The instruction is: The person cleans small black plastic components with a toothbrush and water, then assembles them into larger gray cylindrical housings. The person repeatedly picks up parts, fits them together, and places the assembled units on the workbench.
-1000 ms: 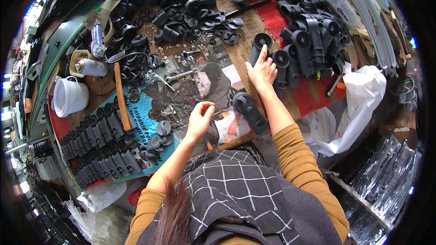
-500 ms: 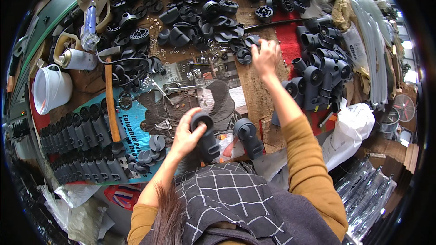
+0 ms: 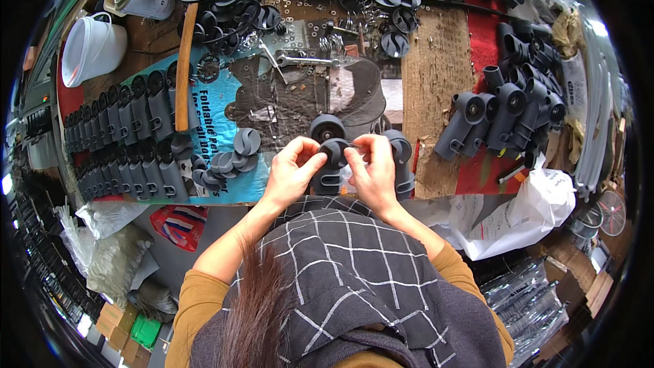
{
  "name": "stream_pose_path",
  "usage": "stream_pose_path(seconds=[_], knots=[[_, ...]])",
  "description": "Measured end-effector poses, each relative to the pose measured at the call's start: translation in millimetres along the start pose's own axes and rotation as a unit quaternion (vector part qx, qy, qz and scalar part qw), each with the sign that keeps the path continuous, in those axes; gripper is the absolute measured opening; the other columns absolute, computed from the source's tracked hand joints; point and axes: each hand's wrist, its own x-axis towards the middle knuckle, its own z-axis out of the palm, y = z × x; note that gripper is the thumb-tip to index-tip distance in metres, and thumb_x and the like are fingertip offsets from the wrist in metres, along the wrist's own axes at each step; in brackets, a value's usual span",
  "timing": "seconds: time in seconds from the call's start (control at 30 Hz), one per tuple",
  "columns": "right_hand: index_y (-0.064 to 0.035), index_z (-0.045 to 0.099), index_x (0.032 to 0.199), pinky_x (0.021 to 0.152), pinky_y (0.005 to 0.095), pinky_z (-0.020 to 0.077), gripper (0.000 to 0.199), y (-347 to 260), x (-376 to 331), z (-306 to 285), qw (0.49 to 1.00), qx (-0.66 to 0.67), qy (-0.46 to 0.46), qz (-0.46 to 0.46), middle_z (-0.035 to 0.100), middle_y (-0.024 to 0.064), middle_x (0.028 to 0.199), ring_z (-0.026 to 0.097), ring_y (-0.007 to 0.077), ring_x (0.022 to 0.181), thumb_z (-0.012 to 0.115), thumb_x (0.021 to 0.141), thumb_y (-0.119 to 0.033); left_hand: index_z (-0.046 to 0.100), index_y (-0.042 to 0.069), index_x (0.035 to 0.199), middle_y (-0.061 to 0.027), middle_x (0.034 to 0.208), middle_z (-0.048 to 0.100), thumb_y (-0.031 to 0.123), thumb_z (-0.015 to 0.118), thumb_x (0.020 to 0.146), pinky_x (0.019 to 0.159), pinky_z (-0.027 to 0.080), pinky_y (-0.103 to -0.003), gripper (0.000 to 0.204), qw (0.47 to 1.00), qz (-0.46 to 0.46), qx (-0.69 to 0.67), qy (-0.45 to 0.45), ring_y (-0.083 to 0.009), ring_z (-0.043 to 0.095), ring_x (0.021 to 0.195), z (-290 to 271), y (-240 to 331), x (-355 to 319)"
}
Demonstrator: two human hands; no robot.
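Observation:
In front of me both hands meet over a dark grey plastic caster housing (image 3: 327, 182), whose round end (image 3: 328, 125) shows beyond my fingers. A dark round cap with a curved ridge (image 3: 334, 150) is pinched between my left hand (image 3: 298, 167) and my right hand (image 3: 371, 169). Thumbs and index fingers grip its two sides. Whether the cap touches the housing, I cannot tell. Close to my right hand stands a second similar housing (image 3: 403, 180), partly hidden by the fingers. Several more ridged caps (image 3: 235, 159) lie left of my left hand.
Rows of grey housings (image 3: 139, 112) stand at the left, beside a wooden-handled hammer (image 3: 184, 71) and a white bucket (image 3: 94, 49). Wrenches (image 3: 306, 62) and washers lie beyond my hands. More housings (image 3: 507, 112) are heaped at the right, near a white bag (image 3: 528, 208).
My right hand has come back from the far pile of parts to beside my left hand, and a ridged cap is now between them. The view has shifted.

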Motion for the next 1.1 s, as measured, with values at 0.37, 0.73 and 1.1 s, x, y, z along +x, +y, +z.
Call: stream_pose_path(seconds=[0.37, 0.73, 1.1], knots=[[0.0007, 0.054, 0.111, 0.074, 0.0342, 0.0486, 0.031, 40.0, 16.4, 36.4, 0.999, -0.026, -0.015, 0.043, 0.059, 0.0162, 0.104, 0.060, 0.0227, 0.084, 0.065, 0.088, -0.016, 0.060, 0.003, 0.119, -0.0143, 0.108, 0.061, 0.017, 0.068, 0.085, 0.084, 0.050, -0.033, 0.037, 0.962, 0.147, 0.220, 0.068, -0.0232, 0.061, 0.099, -6.1, -29.3, 37.0], [-0.0038, 0.052, 0.117, 0.077, 0.0384, 0.0509, 0.029, 43.6, 21.6, 36.4, 0.988, 0.069, -0.093, 0.104, 0.059, 0.0183, 0.107, 0.064, 0.0296, 0.090, 0.057, 0.093, -0.020, 0.058, 0.005, 0.127, -0.0119, 0.118, 0.061, 0.014, 0.066, 0.086, 0.094, 0.046, -0.031, 0.042, 0.991, 0.086, 0.103, 0.008, -0.0222, 0.060, 0.108, -13.1, -45.3, 49.2], [-0.0038, 0.051, 0.121, 0.086, 0.0249, 0.0461, 0.024, 29.9, 29.0, 17.3, 0.942, 0.271, -0.136, 0.144, 0.060, 0.0041, 0.106, 0.057, 0.0103, 0.098, 0.049, 0.099, -0.012, 0.047, 0.009, 0.138, -0.0104, 0.126, 0.054, 0.033, 0.081, 0.071, 0.094, 0.044, -0.034, 0.079, 0.955, 0.164, 0.246, -0.013, -0.0188, 0.054, 0.107, -26.7, 0.0, 40.7]])
